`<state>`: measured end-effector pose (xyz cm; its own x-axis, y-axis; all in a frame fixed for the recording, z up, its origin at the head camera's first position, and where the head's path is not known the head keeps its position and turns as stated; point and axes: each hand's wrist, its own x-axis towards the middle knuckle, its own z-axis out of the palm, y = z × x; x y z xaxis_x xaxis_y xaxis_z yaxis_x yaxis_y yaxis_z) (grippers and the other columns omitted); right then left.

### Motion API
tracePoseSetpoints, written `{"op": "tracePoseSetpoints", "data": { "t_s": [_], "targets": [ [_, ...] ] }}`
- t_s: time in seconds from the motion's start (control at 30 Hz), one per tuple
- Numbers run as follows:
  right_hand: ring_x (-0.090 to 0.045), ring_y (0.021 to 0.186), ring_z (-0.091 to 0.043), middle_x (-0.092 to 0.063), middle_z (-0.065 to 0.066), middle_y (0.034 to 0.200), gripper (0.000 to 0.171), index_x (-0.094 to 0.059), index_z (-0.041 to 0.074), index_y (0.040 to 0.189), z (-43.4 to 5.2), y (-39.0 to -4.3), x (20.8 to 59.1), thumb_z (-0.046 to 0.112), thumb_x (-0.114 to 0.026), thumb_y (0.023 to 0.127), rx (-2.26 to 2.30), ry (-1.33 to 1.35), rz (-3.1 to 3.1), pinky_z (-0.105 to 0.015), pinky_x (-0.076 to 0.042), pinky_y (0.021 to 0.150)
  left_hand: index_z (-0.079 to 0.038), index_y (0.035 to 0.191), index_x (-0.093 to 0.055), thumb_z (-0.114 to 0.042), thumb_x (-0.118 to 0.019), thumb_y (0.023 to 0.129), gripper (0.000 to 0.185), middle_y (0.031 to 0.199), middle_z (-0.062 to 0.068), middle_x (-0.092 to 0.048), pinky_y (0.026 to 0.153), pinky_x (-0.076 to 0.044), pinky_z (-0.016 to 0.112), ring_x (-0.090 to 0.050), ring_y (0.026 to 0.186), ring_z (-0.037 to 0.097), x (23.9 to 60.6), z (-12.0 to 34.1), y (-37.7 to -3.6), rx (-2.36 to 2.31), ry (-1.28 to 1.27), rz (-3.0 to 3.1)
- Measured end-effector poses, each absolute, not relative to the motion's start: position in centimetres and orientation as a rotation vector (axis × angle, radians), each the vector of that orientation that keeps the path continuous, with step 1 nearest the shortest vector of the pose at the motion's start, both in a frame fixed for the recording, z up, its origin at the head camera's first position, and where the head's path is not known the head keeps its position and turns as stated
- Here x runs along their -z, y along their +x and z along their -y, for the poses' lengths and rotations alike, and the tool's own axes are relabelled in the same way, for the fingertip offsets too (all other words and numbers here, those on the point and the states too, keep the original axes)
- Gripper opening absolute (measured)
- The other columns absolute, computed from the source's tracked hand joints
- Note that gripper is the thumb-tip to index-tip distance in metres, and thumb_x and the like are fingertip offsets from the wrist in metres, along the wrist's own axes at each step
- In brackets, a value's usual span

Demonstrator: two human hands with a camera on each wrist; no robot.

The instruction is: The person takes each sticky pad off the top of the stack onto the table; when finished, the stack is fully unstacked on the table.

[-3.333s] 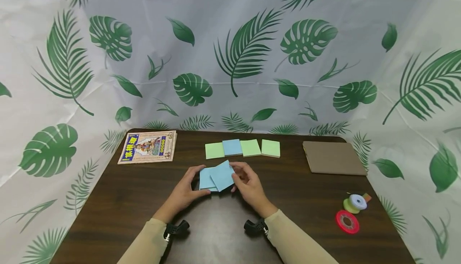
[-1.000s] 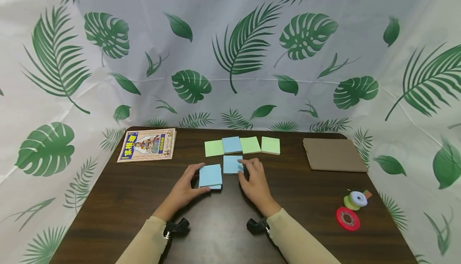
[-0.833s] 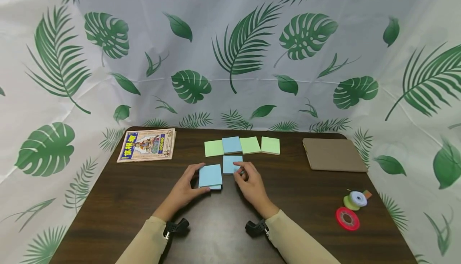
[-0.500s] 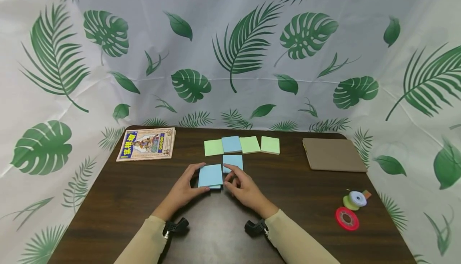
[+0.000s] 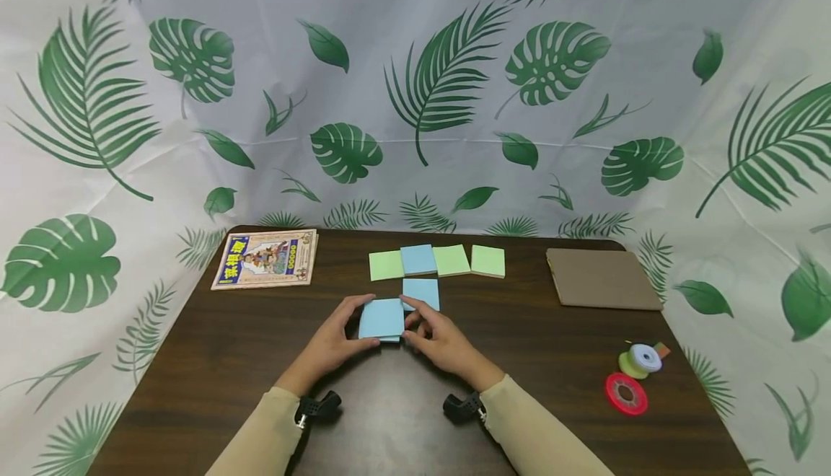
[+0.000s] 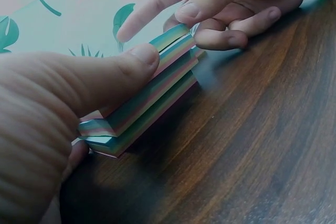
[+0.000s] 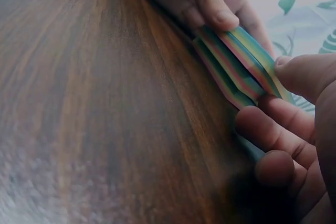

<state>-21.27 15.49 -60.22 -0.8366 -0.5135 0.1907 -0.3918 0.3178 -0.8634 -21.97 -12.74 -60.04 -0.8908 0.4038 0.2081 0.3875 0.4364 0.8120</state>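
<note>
Fingers of my left hand [image 5: 337, 337] were curled around the left edge of a blue sticky-note pad [image 5: 381, 318], with the thumb [image 6: 137, 59] pressed on its side. My right hand [image 5: 436, 337] pinched the right edge of the same pad, which lay on the dark table [image 5: 208, 360] in front of me. One loose blue note [image 5: 422, 292] lay just behind it. Farther back stood a row of four notes [image 5: 436, 261]: three green and one blue. I saw one booklet [image 5: 266, 268] with writing too small to read, one brown notebook [image 5: 601, 279] and three tape rolls [image 5: 633, 375].
</note>
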Motion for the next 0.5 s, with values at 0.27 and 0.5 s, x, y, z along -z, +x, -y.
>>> {"op": "tracePoseSetpoints", "data": {
  "t_s": [0.27, 0.5],
  "targets": [
    [-0.063, 0.075, -0.008, -0.07, -0.001, 0.117, 0.067, -0.041, 0.021, 0.168, -15.43, -21.42, 59.84, 0.017, -0.07, 0.108, 1.544, -0.84, -2.45, -0.027, -0.057, 0.075, -0.014, 0.161, -0.05, -0.026, -0.095, 0.086, 0.089, 0.154, 0.006, -0.058, 0.12, -0.043, 0.058, -0.056, 0.143, 0.029, 59.84, 12.73, -22.14, -1.5, 0.704, -2.634],
    [-0.057, 0.071, -0.008, -0.069, -0.002, 0.11, 0.062, -0.045, 0.026, 0.165, -15.51, -21.31, 60.17, 0.016, -0.069, 0.109, 1.599, -0.828, -2.407, -0.025, -0.052, 0.071, -0.013, 0.162, -0.048, -0.027, -0.096, 0.086, 0.092, 0.156, 0.007, -0.058, 0.12, -0.042, 0.059, -0.056, 0.143, 0.029, 59.86, 12.71, -21.92, -1.498, 0.687, -2.633]
  ]
}}
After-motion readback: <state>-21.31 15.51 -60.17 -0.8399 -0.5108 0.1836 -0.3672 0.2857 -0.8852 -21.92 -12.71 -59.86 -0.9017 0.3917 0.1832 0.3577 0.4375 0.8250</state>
